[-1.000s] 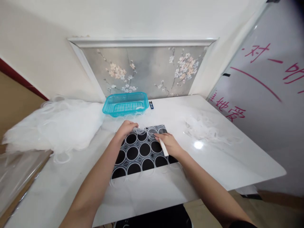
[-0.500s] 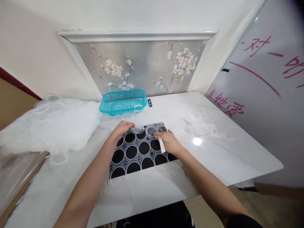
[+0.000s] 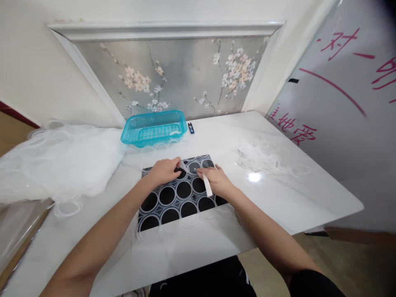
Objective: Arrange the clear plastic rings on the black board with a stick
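Head view: the clear ringed sheet lies over a black board, its near edge reaching onto the table. Our left hand pinches a translucent flap, fingertips nearly together; our right hand grips a white strip, fingertips against the sheet. Risk, we judge: tugging hard under light right-hand pressure could shift or tear the sheet.

Pink handwriting on the whiteboard reads "对一" and "她爱"; a cut-off character is perhaps "听".

left grip and right grip over circle-patterned sheet
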The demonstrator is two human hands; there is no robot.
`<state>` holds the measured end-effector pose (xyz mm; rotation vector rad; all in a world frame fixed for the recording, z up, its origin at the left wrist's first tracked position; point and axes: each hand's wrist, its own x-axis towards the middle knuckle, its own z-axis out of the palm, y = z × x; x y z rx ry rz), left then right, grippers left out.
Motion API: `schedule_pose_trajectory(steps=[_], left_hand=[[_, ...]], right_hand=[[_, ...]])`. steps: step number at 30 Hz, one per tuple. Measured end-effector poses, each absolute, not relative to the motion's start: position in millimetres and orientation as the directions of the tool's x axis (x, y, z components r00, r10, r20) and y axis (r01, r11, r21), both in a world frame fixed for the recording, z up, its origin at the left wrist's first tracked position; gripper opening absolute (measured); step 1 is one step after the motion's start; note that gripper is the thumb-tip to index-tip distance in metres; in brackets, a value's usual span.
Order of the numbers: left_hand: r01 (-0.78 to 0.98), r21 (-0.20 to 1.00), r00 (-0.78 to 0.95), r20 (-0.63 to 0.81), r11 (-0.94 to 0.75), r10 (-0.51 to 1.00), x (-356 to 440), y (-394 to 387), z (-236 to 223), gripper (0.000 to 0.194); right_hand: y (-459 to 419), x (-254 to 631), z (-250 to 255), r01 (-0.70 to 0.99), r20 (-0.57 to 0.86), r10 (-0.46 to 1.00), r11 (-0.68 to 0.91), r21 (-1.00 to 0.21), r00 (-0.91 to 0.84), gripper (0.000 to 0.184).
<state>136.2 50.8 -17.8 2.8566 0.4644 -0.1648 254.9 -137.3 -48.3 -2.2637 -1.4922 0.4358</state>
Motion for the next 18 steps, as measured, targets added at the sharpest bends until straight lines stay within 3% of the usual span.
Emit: schedule_pose_trajectory(steps=[4, 6, 8, 10, 13, 15, 18], left_hand=[[0.167, -0.068, 0.985, -0.038, -0.984, 0.170, 134, 38, -14, 0.043], [0.061, -0.169, 0.997, -0.030, -0.984, 0.067, 135, 33, -12, 0.036], [0.017, -0.189, 0.999, -0.027, -0.982, 0.023, 137, 33, -11, 0.022], [0.084, -0.127, 0.996, 0.021, -0.988, 0.081, 139, 39, -12, 0.023], [0.310, 0.084, 0.945, 0.085, -0.947, 0.317, 142, 56, -17, 0.029], [0.424, 0.235, 0.891, 0.068, -0.875, 0.450, 143, 70, -21, 0.032], [0.478, 0.408, 0.851, 0.003, -0.778, 0.525, 143, 87, -27, 0.034]], right_hand=[[-137, 255, -47, 0.793, -0.047, 0.921, -0.359, -0.493, 0.388, 0.039], [-137, 255, -46, 0.791, -0.059, 0.919, -0.367, -0.489, 0.390, 0.038], [-138, 256, -45, 0.791, -0.065, 0.919, -0.370, -0.487, 0.390, 0.038], [-139, 255, -45, 0.787, -0.066, 0.919, -0.369, -0.494, 0.389, 0.038], [-140, 255, -42, 0.780, -0.073, 0.920, -0.367, -0.506, 0.385, 0.037], [-141, 254, -41, 0.778, -0.083, 0.919, -0.371, -0.506, 0.384, 0.037], [-141, 253, -39, 0.777, -0.103, 0.918, -0.380, -0.501, 0.383, 0.038]])
